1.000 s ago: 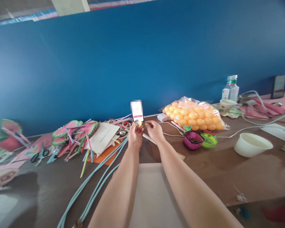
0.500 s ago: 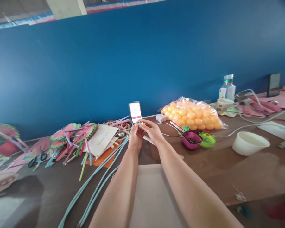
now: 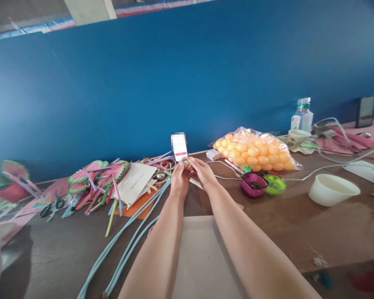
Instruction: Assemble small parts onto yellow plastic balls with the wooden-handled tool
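Meeting near the centre of the frame, the left hand [image 3: 180, 182] and the right hand [image 3: 205, 175] are holding a small round shiny object [image 3: 186, 164], silver-looking with a yellow edge. The left thumb and fingers are pinching it from the left, while the right thumb and fingertips are closing on it from the right; the remaining fingers are curling and partly hidden, so their exact contact cannot be told. The object is showing just below a bright phone [image 3: 180, 153], which is standing in front of the blue panel [image 3: 187, 83].

Right of centre, a clear bag of orange balls [image 3: 252, 151] is lying behind a purple container [image 3: 254, 185], which is holding dark bits just beside a green lid [image 3: 274, 185]. A white bowl [image 3: 333, 191] is standing farther right. Left of centre, paper fans [image 3: 90, 172] are lying near a white sheet [image 3: 134, 182], and pale blue cables [image 3: 121, 236] are running toward the lower left.
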`<action>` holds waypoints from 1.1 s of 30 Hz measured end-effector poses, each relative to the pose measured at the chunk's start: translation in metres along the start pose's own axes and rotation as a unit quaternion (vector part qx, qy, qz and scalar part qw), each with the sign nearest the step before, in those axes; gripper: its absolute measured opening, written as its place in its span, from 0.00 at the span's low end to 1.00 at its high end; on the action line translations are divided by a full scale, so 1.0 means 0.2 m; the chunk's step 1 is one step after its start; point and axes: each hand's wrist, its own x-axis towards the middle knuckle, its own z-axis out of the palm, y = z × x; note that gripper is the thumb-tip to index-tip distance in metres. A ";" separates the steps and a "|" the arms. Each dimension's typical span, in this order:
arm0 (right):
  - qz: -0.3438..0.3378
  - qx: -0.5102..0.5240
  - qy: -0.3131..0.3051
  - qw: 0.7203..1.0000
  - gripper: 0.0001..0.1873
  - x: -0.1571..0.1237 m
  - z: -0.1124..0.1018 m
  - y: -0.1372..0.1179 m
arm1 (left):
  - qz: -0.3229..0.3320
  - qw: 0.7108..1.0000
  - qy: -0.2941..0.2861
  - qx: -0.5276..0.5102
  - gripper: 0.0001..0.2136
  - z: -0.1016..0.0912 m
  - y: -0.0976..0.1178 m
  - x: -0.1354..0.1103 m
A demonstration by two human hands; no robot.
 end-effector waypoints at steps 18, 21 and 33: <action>-0.005 -0.002 -0.058 0.998 0.28 0.02 0.00 0.05 | 0.013 0.999 0.050 -0.009 0.10 -0.02 -0.02 0.03; -0.010 -0.025 -0.055 0.998 0.27 0.04 -0.01 0.08 | -0.001 0.998 0.055 -0.003 0.13 -0.03 -0.03 0.03; -0.021 -0.122 -0.044 0.991 0.27 0.05 -0.03 0.12 | -0.035 0.995 0.093 0.018 0.14 -0.04 -0.04 0.04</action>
